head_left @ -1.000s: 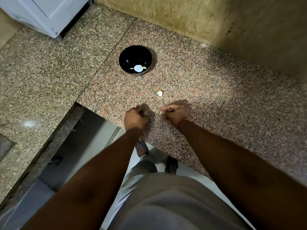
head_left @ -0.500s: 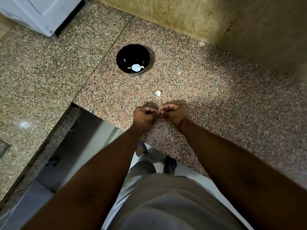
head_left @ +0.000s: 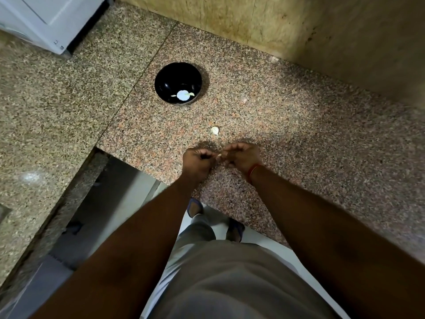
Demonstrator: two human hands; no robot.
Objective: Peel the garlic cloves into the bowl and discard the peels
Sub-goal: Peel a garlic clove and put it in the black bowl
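Both hands pinching garlic clove, mostly hidden

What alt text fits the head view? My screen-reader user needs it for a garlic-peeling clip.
Seen from above, a person's left hand and right hand meet over a granite counter, pinching a small garlic clove between their fingertips. Another clove lies on the counter just beyond them, and farther back a black bowl holds pale garlic pieces.

Speckled granite counter, beige wall
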